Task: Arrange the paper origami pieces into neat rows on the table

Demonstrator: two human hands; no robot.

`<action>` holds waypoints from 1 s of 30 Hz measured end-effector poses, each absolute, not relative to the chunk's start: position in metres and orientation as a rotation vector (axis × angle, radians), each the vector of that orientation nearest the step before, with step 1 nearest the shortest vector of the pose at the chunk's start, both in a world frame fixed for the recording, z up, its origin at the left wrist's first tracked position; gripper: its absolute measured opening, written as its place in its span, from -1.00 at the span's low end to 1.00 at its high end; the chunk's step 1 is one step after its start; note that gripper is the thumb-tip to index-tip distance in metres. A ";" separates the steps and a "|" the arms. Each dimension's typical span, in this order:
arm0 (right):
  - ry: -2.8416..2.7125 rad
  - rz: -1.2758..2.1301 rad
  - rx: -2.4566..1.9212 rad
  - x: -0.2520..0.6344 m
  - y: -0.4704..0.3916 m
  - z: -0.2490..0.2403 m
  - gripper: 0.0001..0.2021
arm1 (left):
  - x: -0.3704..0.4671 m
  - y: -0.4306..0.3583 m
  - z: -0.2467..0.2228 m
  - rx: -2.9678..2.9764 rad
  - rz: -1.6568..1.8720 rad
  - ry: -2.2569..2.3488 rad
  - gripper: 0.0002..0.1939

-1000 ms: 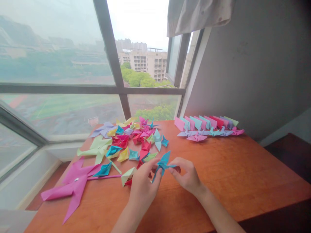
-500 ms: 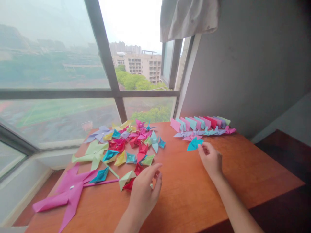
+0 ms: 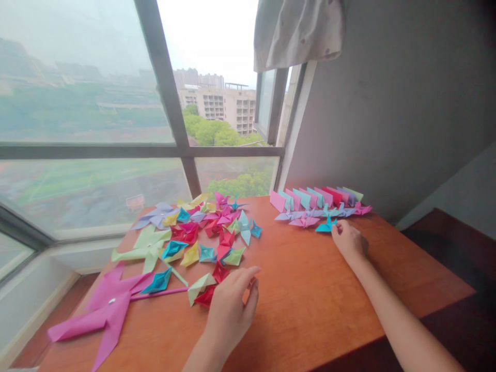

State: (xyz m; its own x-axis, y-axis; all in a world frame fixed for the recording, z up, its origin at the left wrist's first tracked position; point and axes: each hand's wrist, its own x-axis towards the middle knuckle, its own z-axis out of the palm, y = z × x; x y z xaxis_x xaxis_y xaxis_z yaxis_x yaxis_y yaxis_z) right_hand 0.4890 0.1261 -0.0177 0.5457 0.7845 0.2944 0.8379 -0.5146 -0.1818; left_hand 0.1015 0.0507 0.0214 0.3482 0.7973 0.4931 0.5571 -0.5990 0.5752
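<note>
My right hand (image 3: 351, 240) pinches one end of a blue paper crane (image 3: 326, 225) at the tabletop, just in front of a row of lilac, pink and light-blue paper cranes (image 3: 304, 220). My left hand (image 3: 233, 299) hovers over the table with curved fingers, thumb and forefinger apart, holding nothing visible. Beside it lie a red paper boat (image 3: 205, 297) and a pale green folded paper piece (image 3: 200, 287), partly hidden by the hand.
Origami pieces in many colours (image 3: 225, 243) crowd the left of the wooden table (image 3: 294, 299). A magenta pinwheel (image 3: 112, 305) and a pale green pinwheel (image 3: 149, 247) lie at left. Upright folded papers (image 3: 315, 197) line the back right, near the window and wall.
My right hand has carried the blue crane rightward and slightly back, setting it lower beside the crane row. My left hand has barely moved; the view has shifted slightly.
</note>
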 end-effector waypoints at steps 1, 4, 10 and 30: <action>-1.345 -0.241 -2.496 0.487 0.129 -0.017 -0.75 | 0.101 0.051 0.021 2.311 1.102 1.204 -0.72; -1.317 -0.198 -2.521 0.484 0.136 -0.016 -0.73 | 0.101 0.051 0.022 2.314 1.100 1.218 -0.73; -1.298 -0.131 -2.502 0.482 0.144 -0.015 -0.73 | 0.102 0.051 0.022 2.316 1.109 1.224 -0.73; -1.298 -0.122 -2.416 0.481 0.150 -0.018 -0.71 | 0.102 0.051 0.022 2.320 1.116 1.208 -0.73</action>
